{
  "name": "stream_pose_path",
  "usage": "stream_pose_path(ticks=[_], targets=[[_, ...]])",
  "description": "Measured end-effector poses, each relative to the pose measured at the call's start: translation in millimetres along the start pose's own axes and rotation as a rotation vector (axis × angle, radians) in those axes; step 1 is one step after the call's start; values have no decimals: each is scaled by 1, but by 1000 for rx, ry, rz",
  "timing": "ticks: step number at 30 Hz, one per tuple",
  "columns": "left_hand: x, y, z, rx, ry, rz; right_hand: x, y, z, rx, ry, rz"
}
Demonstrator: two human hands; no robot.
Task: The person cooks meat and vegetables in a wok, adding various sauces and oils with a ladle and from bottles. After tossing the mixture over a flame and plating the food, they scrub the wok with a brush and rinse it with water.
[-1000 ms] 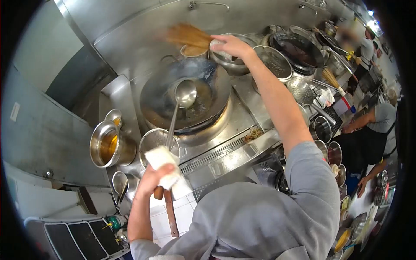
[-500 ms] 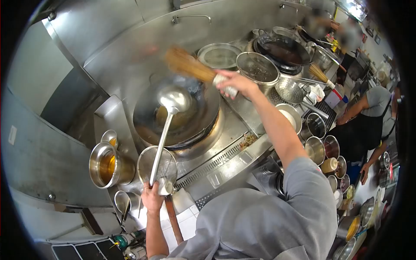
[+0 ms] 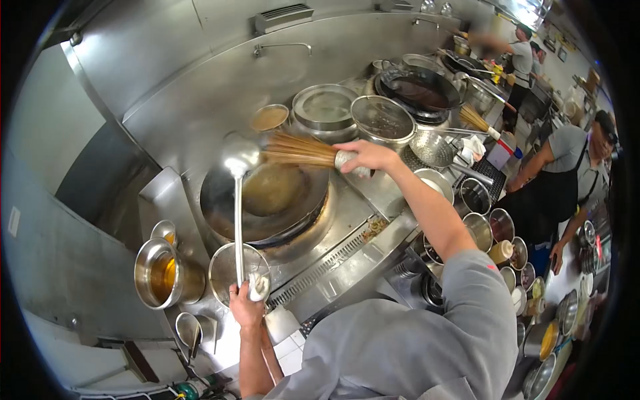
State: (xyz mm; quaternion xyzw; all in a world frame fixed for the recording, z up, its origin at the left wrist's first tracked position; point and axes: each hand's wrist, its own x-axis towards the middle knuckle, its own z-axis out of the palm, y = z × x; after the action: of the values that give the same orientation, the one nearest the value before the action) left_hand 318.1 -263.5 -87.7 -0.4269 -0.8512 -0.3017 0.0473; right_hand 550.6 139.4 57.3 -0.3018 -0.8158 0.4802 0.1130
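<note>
My left hand [image 3: 247, 308] is closed around the handle of a long steel ladle [image 3: 239, 213]; a bundled white cloth [image 3: 259, 287] shows at the grip. The ladle's bowl is up above the far left rim of a large wok [image 3: 217, 207]. A bamboo wok brush [image 3: 303, 151], its grip wrapped in white, is held by my right hand [image 3: 365, 157]. Its bristles point left over the wok's back edge, close beside the ladle bowl. Brownish liquid lies in the bottom of the wok. Behind my left hand, a round mesh strainer [image 3: 223, 268] rests near the front of the range.
On the left ledge stands a steel pot [image 3: 148, 267] of amber liquid. Past the wok are a round steel pot [image 3: 307, 120], a strainer [image 3: 383, 120] and another wok [image 3: 427, 93]. Several bowls [image 3: 477, 230] line the right side, where a person in a black apron [image 3: 550, 183] stands.
The brush has moved from blurred above the back rim to lower and more level. The ladle's bowl has lifted away from over the wok's middle toward the back left.
</note>
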Motion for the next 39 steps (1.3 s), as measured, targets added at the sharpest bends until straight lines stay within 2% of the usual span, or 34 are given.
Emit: stream_pose_path(ticks=[2, 3, 6, 7, 9, 10, 11, 12, 13, 14, 16, 17, 19, 20, 22, 24, 25, 26, 27, 30, 31, 33, 35, 37, 38, 39], targets=[[-4, -5, 1, -68, -21, -22, -16, -13, -16, 122, 135, -21], [-5, -10, 6, -118, -30, -30, -23, -19, -17, 321, 173, -43], [-6, -5, 14, -233, -8, -10, -16, -22, 14, 579, 239, -152], [-4, 3, 12, -329, -43, -16, -10, -18, 21, 486, 104, -140], [-8, 4, 9, -281, -43, 57, 21, 20, 28, -139, 1, -206], [-14, 3, 12, -394, 3, 23, 9, 5, 19, 13, -67, 20], [-20, 1, 8, -530, -18, -45, 2, 5, 13, 259, -87, 57], [-21, 26, -6, -559, 8, -88, 18, 24, 12, 31, 211, -186], [-23, 6, 1, -600, -46, 25, 1, -2, 1, 98, 247, -162], [-22, 19, -2, -458, 62, 170, -15, -34, 5, 192, 240, -149], [-22, -2, -2, -297, 0, 143, -12, -49, 20, 397, 154, -208], [-21, -2, -1, -396, -7, 68, -4, -55, 33, 499, 83, -240], [-23, 16, -1, -651, -30, -92, 38, -18, 53, 47, 97, -315], [-27, 10, 0, -490, -2, 25, 61, -12, 57, -183, 99, -380], [-37, 5, -6, -678, 15, -163, 50, -34, 34, -54, 18, -209], [-39, -10, -30, -378, 127, -42, 38, -47, 22, -80, 107, -363], [-41, -25, -45, -243, 145, -56, 32, -54, 15, -52, 66, -374], [-41, -41, -61, -168, 135, -95, 15, -87, 12, 62, -76, -188], [-36, -50, -78, -116, 194, -115, 21, -92, 6, -49, -148, -199], [-20, -62, -139, -55, 130, -310, 53, -88, 14, -513, -337, -290], [-12, -59, -154, -36, 130, -336, 76, -73, 28, -652, -415, -399], [-3, -68, -164, -5, 118, -375, 107, -77, 84, -716, -649, 103], [3, -88, -165, 29, 96, -400, 171, -18, 138, -659, -385, -63], [8, -89, -165, 56, 81, -412, 203, -19, 181, -672, -185, -7], [10, -91, -167, 77, 62, -416, 159, -61, 177, -288, -192, 246], [9, -97, -169, 90, 72, -421, 141, -68, 176, -294, -346, 261]])
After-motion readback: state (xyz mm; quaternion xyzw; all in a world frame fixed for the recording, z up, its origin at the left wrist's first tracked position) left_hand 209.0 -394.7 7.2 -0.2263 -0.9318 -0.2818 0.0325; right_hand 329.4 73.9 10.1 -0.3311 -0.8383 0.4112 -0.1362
